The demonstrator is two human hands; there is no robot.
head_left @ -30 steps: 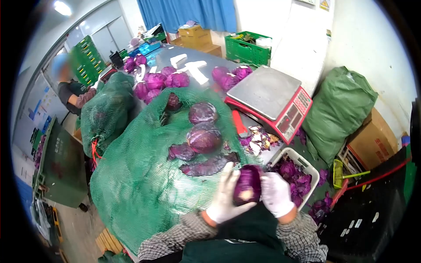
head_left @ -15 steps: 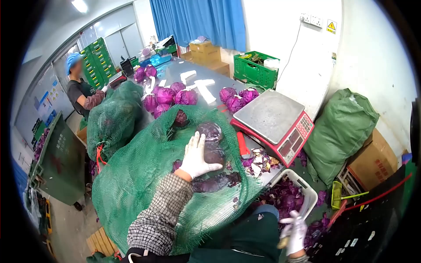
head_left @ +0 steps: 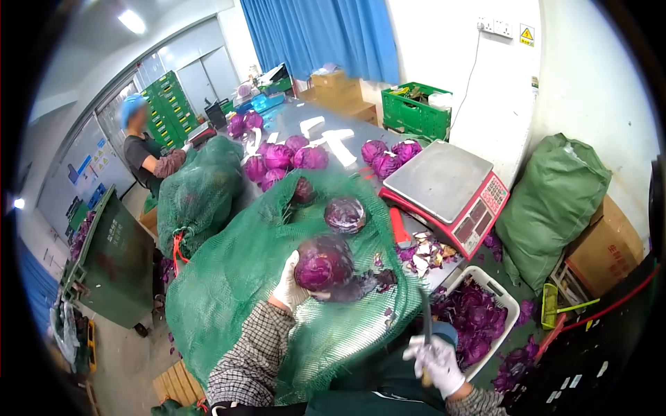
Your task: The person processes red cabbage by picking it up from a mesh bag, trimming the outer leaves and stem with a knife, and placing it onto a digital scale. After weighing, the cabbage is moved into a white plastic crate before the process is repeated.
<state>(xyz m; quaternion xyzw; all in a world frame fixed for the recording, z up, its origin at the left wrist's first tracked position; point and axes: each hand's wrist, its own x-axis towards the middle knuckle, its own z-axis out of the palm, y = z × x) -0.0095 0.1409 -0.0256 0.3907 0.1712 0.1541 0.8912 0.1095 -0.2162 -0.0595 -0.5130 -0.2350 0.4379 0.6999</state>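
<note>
A red cabbage (head_left: 324, 263) is gripped on its left side by my white-gloved left hand (head_left: 288, 286), above the green mesh bag (head_left: 225, 277). Loose dark outer leaves (head_left: 361, 286) lie under and beside it. Just beyond sits another red cabbage (head_left: 345, 214), with a third (head_left: 303, 190) partly inside the mesh. My right hand (head_left: 438, 364), also gloved, is closed round a knife (head_left: 427, 315) at the lower right. Its dark blade points upward, and most of the handle is hidden by the fingers.
Beyond the mesh stand trimmed cabbages (head_left: 279, 156) and a red scale (head_left: 440, 184). A red-handled tool (head_left: 399, 227) lies by leaf scraps. At right is a white crate (head_left: 510, 312) of purple leaves. A co-worker (head_left: 142, 149) stands at the far left beside a full mesh bag (head_left: 198, 187).
My left hand has gone from lying spread over the cabbage to gripping its side, and the cabbage is now raised nearer me. My right hand has risen slightly leftward, bringing the knife blade into view.
</note>
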